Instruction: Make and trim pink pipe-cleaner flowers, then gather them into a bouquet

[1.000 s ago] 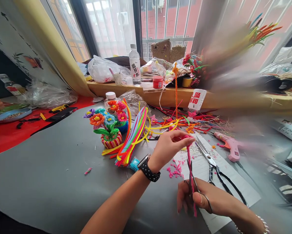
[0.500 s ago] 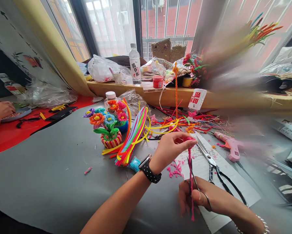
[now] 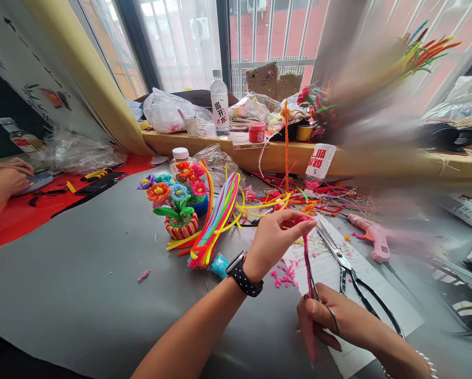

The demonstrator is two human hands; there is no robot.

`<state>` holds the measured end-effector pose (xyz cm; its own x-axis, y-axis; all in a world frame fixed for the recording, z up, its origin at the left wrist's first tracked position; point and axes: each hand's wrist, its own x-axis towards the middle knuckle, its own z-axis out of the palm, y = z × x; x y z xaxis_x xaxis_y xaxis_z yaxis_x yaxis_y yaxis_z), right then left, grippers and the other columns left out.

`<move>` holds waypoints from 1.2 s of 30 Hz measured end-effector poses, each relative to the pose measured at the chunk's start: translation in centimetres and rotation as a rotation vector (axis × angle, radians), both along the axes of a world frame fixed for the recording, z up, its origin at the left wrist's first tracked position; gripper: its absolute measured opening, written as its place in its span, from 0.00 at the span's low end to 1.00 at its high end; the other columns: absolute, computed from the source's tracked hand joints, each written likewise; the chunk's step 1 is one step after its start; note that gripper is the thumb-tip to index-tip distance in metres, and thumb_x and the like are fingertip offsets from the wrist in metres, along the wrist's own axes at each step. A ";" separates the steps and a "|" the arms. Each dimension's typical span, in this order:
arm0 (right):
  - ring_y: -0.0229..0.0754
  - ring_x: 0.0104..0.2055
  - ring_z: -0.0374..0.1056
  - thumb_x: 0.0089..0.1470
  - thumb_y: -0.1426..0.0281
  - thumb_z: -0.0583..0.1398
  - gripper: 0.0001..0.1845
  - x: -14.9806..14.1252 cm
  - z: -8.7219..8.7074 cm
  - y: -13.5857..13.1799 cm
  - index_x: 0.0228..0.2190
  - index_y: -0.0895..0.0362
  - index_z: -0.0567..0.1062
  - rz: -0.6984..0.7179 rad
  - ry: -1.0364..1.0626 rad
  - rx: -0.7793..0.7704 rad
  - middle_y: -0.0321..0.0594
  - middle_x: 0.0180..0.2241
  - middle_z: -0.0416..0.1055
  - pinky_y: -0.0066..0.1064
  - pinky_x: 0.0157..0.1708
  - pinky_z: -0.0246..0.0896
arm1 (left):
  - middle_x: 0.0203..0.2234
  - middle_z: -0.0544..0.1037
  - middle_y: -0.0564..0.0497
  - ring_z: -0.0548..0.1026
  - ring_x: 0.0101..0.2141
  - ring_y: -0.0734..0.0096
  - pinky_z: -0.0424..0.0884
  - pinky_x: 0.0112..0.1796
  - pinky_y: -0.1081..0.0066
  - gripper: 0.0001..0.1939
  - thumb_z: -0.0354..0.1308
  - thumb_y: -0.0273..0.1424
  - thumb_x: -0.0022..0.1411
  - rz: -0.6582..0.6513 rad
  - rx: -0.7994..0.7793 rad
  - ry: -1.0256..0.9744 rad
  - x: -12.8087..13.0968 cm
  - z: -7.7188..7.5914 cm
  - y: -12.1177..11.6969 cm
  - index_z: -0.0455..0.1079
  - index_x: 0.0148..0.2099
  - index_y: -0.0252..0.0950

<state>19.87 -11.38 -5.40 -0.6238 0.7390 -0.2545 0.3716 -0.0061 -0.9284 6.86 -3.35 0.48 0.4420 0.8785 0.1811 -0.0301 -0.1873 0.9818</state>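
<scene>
Right hand point(image 3: 338, 316) has squeezed dark metal scissors point(image 3: 315, 296) narrower; left hand point(image 3: 274, 241) pinches fuzzy pink stem point(image 3: 305, 245), likely light, bendy; hold top end.

On the sill point(image 3: 172, 142), back from its front edge, a clear bottle point(image 3: 220, 108) is showing 喝开水 in black on its label. By the far edge of the worktop point(image 3: 81, 295), a tilted white label point(image 3: 320, 161) is bearing large red characters, not surely legible; print on the white-capped bottle point(image 3: 180, 157) is proving too small to read.
</scene>
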 end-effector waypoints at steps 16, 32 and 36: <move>0.28 0.09 0.49 0.46 0.42 0.40 0.45 -0.4 0.1 0.0 0.13 0.66 0.75 -0.017 0.078 -0.057 0.35 0.07 0.55 0.22 0.13 0.47 | 0.28 0.74 0.46 0.69 0.29 0.73 0.65 0.29 0.74 0.16 0.53 0.40 0.52 0.019 -0.008 -0.010 0.0 -0.1 0.2 0.70 0.34 0.31; 0.35 0.23 0.59 0.43 0.39 0.39 0.44 -0.3 1.5 -0.1 0.23 0.64 0.75 0.011 0.055 0.101 0.41 0.23 0.64 0.26 0.23 0.54 | 0.25 0.73 0.49 0.66 0.24 0.78 0.63 0.27 0.75 0.14 0.54 0.39 0.51 -0.032 0.014 0.079 0.2 0.0 -0.2 0.71 0.31 0.32; 0.35 0.22 0.59 0.44 0.40 0.38 0.44 -0.2 1.3 -0.2 0.22 0.64 0.75 0.010 0.057 0.106 0.41 0.21 0.64 0.25 0.22 0.53 | 0.24 0.73 0.49 0.66 0.24 0.78 0.63 0.27 0.76 0.14 0.55 0.38 0.51 -0.047 0.036 0.091 0.2 -0.1 -0.3 0.71 0.30 0.32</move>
<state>19.71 -11.56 -4.12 -0.6421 0.7538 -0.1395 0.3180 0.0963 -0.9432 7.10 -3.66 0.34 0.4987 0.8501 0.1691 0.0491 -0.2225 0.9737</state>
